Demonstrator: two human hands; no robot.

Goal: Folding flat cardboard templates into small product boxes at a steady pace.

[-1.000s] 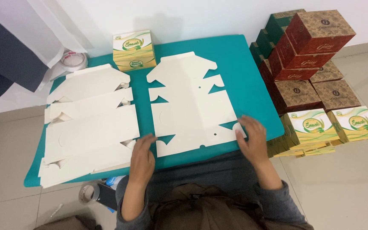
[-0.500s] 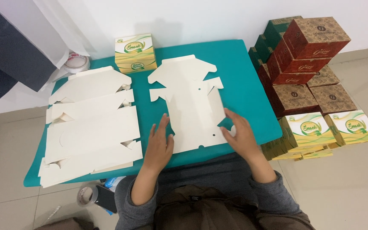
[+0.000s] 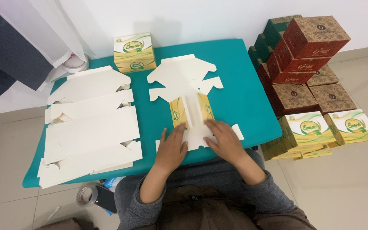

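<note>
material: cream die-cut cardboard box blank (image 3: pixel 187 91) flat on teal bench (image 3: pixel 243 91), near end folded up so the green-yellow printed side panels show
head view, left hand (image 3: pixel 172 147): flat, palm down, fingers spread, pressing near-left part of blank; grip released, nothing grasped
head view, right hand (image 3: pixel 225 139): flat, palm down on near-right part, fingers angled toward the centre fold; grip released too, only pressing
blank position: mid-bench, near edge at bench front, far flaps pointing to the wall
around: stack of flat blanks (image 3: pixel 88 123) to the left, just beside; finished green-yellow box (image 3: pixel 134 52) at far edge; red-brown and green boxes (image 3: pixel 307 47) stacked on floor to the right; tape roll (image 3: pixel 84 196) on floor under bench
doing it well: probably best to run fingertips along the score lines, hold both sides down evenly, keep panels square before raising them
hidden: creases and tabs under both palms; lock slots too small to make out; near-edge flap partly covered by right hand; bottom blanks of stack mostly covered
</note>
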